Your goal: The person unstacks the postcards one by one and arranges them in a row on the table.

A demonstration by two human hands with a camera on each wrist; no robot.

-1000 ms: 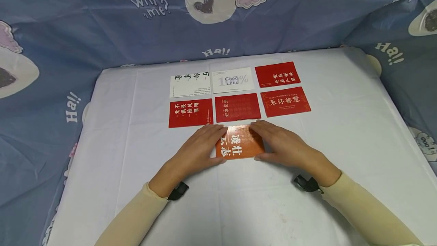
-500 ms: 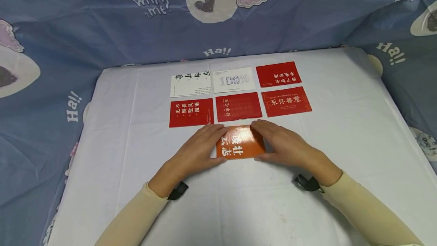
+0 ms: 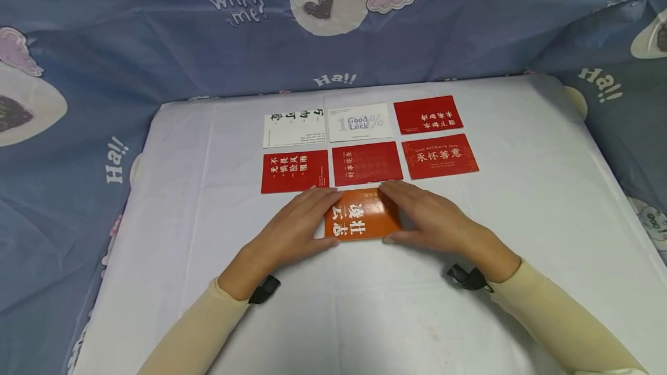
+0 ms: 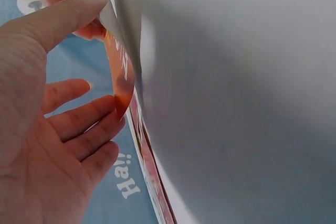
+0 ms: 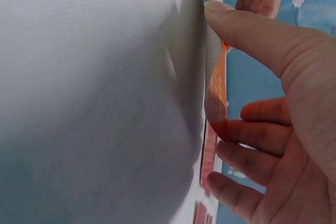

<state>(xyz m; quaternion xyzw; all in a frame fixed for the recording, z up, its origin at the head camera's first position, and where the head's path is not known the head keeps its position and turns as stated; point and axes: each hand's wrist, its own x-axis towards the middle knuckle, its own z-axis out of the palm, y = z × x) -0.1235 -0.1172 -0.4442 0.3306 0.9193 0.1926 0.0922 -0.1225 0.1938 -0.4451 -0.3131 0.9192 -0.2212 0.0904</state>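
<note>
An orange card (image 3: 367,216) with white Chinese characters lies at the near side of the card group in the head view. My left hand (image 3: 292,224) holds its left end, thumb at the near edge and fingers at the far edge. On the other end, my right hand (image 3: 440,219) grips the card the same way. The left wrist view shows the orange card (image 4: 122,74) between thumb and fingertips. In the right wrist view, the orange card (image 5: 217,95) reaches from near the thumb to the fingers. Both hands cover its ends.
Two rows of cards lie beyond: a red card (image 3: 294,171), a middle red card (image 3: 372,164) and a right red card (image 3: 440,156); behind them, two white cards (image 3: 359,122) and another red card (image 3: 424,114). Patterned blue cloth (image 3: 182,57) borders the white table (image 3: 385,305).
The orange card and both hands have shifted slightly left and away from me relative to the other cards. The view has also moved a little. Both hands keep their hold.
</note>
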